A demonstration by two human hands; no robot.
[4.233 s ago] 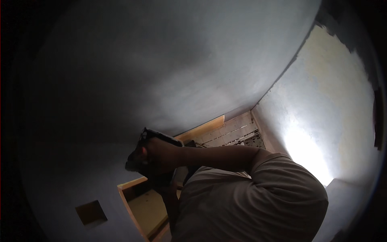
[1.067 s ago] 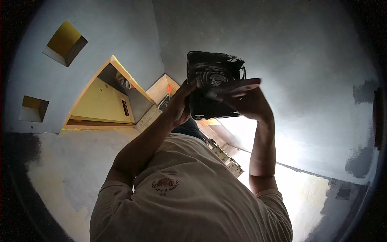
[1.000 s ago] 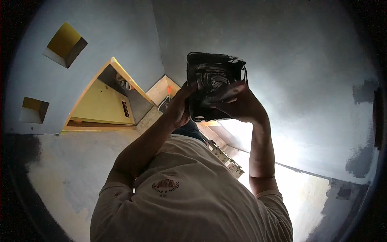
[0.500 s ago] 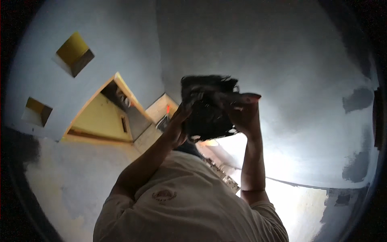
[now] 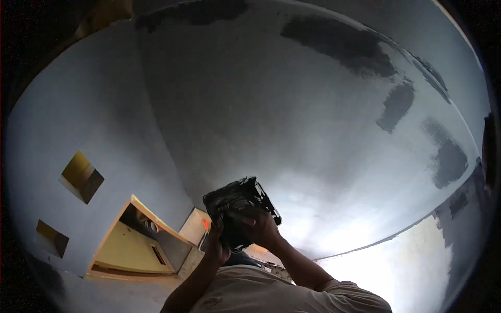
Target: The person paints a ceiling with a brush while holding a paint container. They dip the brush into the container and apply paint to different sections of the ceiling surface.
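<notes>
A dark, roughly rectangular plate (image 5: pixel 229 201) with a wet-looking, smeared face and ragged edges is held up before my chest. My left hand (image 5: pixel 215 248) grips its lower left side. Across its lower right part lies my right hand (image 5: pixel 265 229), fingers curled. A small reddish spot shows by the right fingers, but shadow hides what they hold.
A grey-blue wall (image 5: pixel 235 115) with darker patches (image 5: pixel 344 47) curves around me. On the left are a square recess (image 5: pixel 81 177), a second recess (image 5: pixel 52 238) and a yellow-edged opening (image 5: pixel 130 245). Bright light glares at the lower right.
My view has tilted up, so the hands and plate sit lower and more wall shows above. The plate has turned, and my right hand has shifted across its lower part.
</notes>
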